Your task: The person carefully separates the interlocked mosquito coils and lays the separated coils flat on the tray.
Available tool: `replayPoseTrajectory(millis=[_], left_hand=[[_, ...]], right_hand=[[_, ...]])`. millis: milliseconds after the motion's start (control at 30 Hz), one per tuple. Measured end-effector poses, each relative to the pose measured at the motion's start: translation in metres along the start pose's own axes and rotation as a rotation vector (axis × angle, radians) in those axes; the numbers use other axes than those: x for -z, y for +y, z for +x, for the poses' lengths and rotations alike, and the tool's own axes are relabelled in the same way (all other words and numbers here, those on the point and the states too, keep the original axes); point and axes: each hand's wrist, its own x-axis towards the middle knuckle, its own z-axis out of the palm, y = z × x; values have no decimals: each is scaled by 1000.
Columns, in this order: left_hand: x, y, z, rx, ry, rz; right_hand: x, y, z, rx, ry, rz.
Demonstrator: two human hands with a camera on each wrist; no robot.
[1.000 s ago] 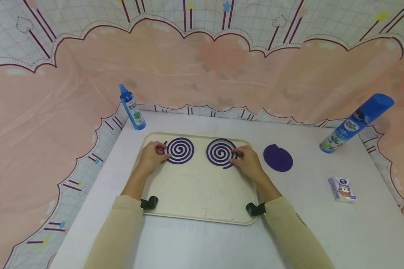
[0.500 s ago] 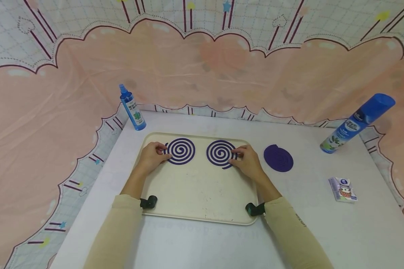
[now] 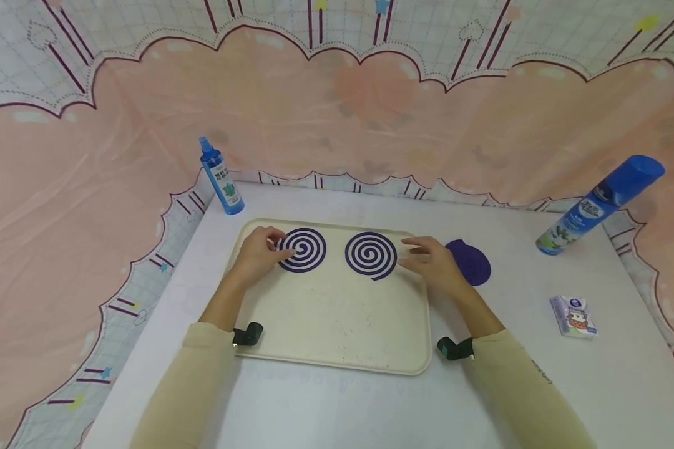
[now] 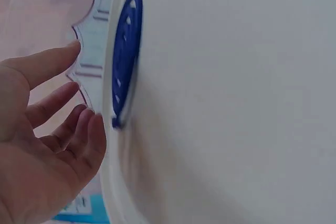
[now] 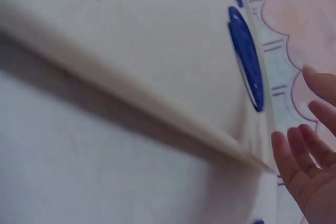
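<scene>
The right hand has moved off the right-hand spiral coil since the earlier frame and now stands over the right edge of the tray, while the left hand has shifted only a little. The right hand's fingers are parted and hold nothing. The left hand is likewise loosely open with nothing gripped, its thumb tip overlapping the outer turns of the left-hand spiral coil in the head view; whether it touches them I cannot tell. Both coils lie flat near the tray's far edge, side by side and apart. The likeliest trouble is at the left: if that thumb catches a turn as the hand lifts, the coil could be dragged askew, or a thin turn might snap if it is brittle, as it looks. The right-hand coil's loose outer end points toward the near side, where a passing finger could hook it. The right hand also partly covers the solid purple disc on the tabletop, so drawing back low could knock it. A wrist camera snagging the tray's rim might jolt both coils.
</scene>
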Motion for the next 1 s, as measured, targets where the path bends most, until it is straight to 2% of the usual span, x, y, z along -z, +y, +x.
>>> replayPoseTrajectory(millis=[200, 333, 700, 867, 1000], left_hand=[[-15, 39, 6, -121, -55, 38], [-29, 61, 13, -194, -112, 80], [-81, 116, 26, -299, -246, 55], [-105, 139, 32, -367, -290, 52], [-125, 158, 37, -380, -341, 28]], right_hand=[[38, 6, -13, 26, 18, -191], [58, 16, -25, 5, 21, -248], [95, 43, -45, -122, 34, -273], [104, 55, -50, -193, 31, -259], [108, 62, -53, -238, 32, -254]])
